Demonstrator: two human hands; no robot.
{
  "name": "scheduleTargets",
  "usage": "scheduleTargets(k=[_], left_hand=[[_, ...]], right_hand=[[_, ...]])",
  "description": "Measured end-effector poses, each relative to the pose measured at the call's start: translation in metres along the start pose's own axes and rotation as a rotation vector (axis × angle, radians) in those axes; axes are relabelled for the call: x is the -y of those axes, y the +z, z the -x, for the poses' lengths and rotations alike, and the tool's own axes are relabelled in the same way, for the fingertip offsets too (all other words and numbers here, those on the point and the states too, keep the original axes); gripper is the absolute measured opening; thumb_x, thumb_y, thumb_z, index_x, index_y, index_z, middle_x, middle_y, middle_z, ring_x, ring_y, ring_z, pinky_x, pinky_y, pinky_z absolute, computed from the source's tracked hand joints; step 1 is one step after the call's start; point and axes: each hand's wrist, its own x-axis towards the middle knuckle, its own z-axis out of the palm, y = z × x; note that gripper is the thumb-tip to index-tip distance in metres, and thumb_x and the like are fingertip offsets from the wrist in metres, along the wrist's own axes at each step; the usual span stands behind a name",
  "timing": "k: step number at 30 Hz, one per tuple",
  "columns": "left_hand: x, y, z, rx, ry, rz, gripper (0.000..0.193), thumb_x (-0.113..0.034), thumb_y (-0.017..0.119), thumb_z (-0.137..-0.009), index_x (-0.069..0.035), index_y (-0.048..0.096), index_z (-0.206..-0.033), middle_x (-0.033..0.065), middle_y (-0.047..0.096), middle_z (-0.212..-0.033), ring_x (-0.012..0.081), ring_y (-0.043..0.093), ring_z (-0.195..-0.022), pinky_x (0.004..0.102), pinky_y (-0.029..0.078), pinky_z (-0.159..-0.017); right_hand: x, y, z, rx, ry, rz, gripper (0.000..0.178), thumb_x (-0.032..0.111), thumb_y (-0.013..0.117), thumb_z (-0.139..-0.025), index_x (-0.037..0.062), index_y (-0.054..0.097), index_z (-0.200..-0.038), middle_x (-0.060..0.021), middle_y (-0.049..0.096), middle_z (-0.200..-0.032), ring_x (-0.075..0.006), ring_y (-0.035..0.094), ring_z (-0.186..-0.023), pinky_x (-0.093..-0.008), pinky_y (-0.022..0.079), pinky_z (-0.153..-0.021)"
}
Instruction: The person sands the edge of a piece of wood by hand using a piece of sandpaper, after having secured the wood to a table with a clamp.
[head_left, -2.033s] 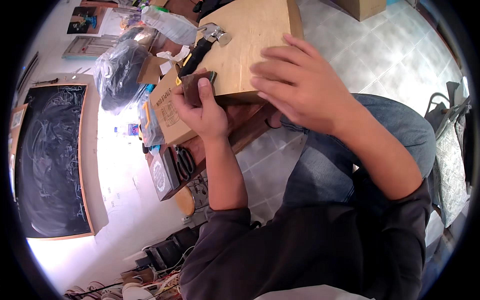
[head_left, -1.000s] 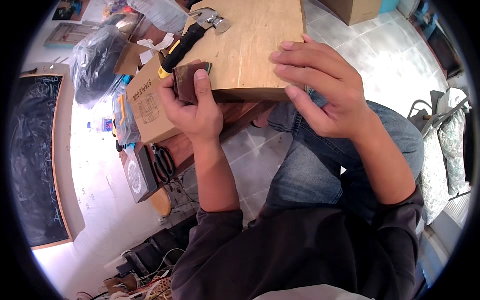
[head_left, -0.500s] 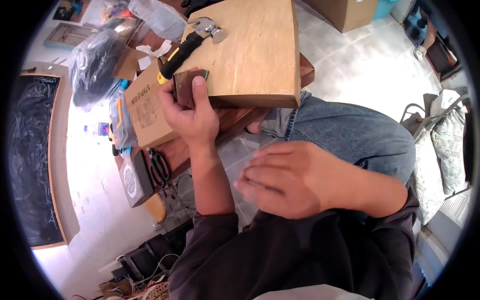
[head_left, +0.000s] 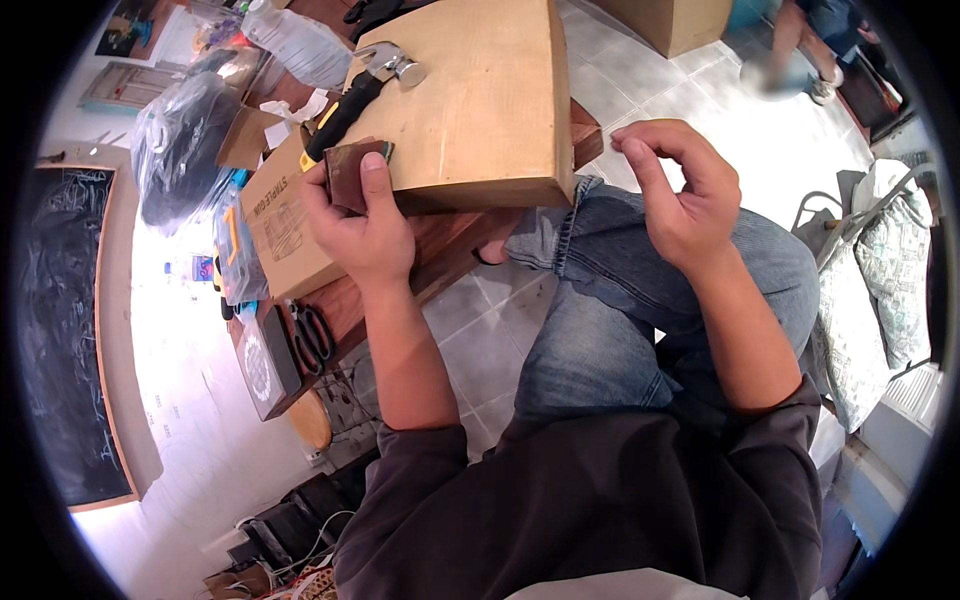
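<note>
A folded piece of brown sandpaper (head_left: 347, 175) is pinched in my left hand (head_left: 362, 235), thumb on top, at the near left corner of a wooden box (head_left: 470, 110) with a pale plywood face. Just beyond that hand lies a claw hammer (head_left: 352, 105) with a black and yellow grip, its metal head resting on the wood. Away from the box's right side, my right hand (head_left: 690, 195) is raised over my jeans. Its fingers are loosely bent, with a gap between thumb and forefinger, and nothing shows in it.
Left of the box, a cardboard carton (head_left: 290, 230), a clear plastic case (head_left: 238, 250) and black-handled scissors (head_left: 311, 335) crowd the wooden bench (head_left: 440, 245). A white jug (head_left: 300, 45) stands behind. Another person's legs (head_left: 800, 40) show at the far right, near cushions (head_left: 885, 280).
My right hand has swung from in front of my chest up and to the right. My left hand keeps its hold on the sandpaper. The other person's legs have come into view.
</note>
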Motion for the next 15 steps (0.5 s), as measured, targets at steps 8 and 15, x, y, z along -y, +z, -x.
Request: scheduleTargets(k=[8, 15], left_hand=[[0.006, 0.000, -0.003, 0.003, 0.005, 0.027, 0.027, -0.010, 0.072, -0.097, 0.001, 0.052, -0.110, 0.0116, 0.070, -0.106, 0.0152, 0.066, -0.098, 0.0302, 0.052, -0.090], [-0.045, -0.016, -0.027, 0.267, -0.111, -0.177, 0.020, -0.009, 0.075, -0.094, 0.000, 0.063, -0.108, 0.0064, 0.069, -0.103, 0.0125, 0.064, -0.095, 0.0298, 0.052, -0.086]], right_hand=[[0.039, 0.019, -0.019, 0.181, -0.289, 0.262, 0.031, 0.013, 0.080, -0.081, 0.0040, 0.070, -0.109, -0.0098, 0.071, -0.116, -0.0284, 0.067, -0.114, -0.0457, 0.052, -0.099], [-0.001, 0.010, -0.006, 0.225, 0.023, -0.149, 0.064, 0.021, 0.088, -0.072, 0.0090, 0.063, -0.129, -0.0155, 0.055, -0.145, -0.0379, 0.048, -0.139, -0.0490, 0.043, -0.113]])
